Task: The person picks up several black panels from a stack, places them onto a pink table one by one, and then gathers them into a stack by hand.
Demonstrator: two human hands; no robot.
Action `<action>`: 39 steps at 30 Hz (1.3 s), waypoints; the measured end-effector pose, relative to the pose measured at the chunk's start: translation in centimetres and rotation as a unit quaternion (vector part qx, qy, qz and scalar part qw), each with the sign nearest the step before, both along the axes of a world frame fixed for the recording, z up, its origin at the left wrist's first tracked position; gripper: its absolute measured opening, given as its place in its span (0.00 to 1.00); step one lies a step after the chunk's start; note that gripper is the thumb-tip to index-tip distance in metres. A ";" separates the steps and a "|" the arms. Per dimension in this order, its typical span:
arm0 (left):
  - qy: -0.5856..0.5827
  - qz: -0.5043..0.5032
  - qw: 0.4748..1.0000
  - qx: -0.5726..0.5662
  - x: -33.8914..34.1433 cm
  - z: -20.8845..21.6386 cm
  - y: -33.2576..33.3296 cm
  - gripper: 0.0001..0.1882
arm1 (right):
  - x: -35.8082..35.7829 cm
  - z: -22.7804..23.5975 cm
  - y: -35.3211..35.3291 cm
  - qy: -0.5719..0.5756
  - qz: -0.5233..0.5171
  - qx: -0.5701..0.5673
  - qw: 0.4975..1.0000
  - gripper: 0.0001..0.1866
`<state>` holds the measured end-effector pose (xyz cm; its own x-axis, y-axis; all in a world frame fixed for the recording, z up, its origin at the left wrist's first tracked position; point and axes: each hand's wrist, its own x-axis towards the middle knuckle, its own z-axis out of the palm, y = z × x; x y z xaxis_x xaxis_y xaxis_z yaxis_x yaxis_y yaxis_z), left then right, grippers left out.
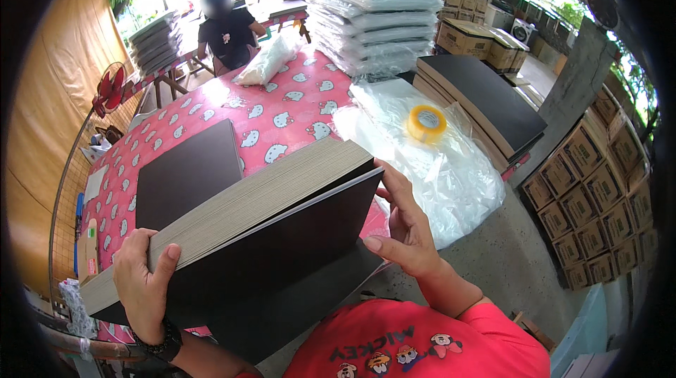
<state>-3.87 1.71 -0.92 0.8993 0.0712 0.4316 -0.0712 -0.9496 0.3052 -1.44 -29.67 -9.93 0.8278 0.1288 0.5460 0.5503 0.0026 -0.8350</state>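
A thick stack of black boards [264, 200] with grey edges stands tilted on its long side in front of me. My left hand [144, 276] grips its left end, the thumb lying over the top edges. At the right end, my right hand [401, 227] holds the near board's upper corner, fingers along the side and thumb apart in front. That near board [282, 265] leans slightly away from the others, leaving a narrow gap at the right. Behind the stack, a flat black board pile [186, 174] lies on the pink patterned table cover [282, 121].
Clear plastic bags [451, 188] lie at the right, with a yellow tape roll [427, 124] on top. Beyond are another black board stack [486, 96] and a tall plastic-wrapped pile [373, 26]. Cartons [591, 195] stand far right. A person [225, 33] sits across the table.
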 end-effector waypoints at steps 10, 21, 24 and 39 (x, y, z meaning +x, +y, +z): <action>0.019 0.002 1.000 -0.003 0.0 0.3 -0.1 0.31 | -0.1 -0.1 -0.5 0.001 -0.007 0.012 1.000 0.41; 0.029 0.012 0.999 -0.008 -0.1 0.2 0.0 0.29 | 0.2 -0.3 -0.9 0.029 0.051 0.136 0.989 0.39; 0.033 0.010 0.999 -0.016 -0.1 0.2 0.0 0.28 | 0.1 0.4 -0.8 0.064 0.079 0.146 0.984 0.41; 0.031 0.009 0.999 -0.019 0.2 0.3 0.0 0.25 | 0.9 0.3 -0.6 -0.031 0.015 0.086 0.996 0.35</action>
<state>-3.69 1.71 -0.59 0.9228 0.1029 0.3712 -0.0339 -0.9383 0.3443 -0.50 -30.26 -9.63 0.7884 0.0526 0.6129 0.5991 0.1606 -0.7844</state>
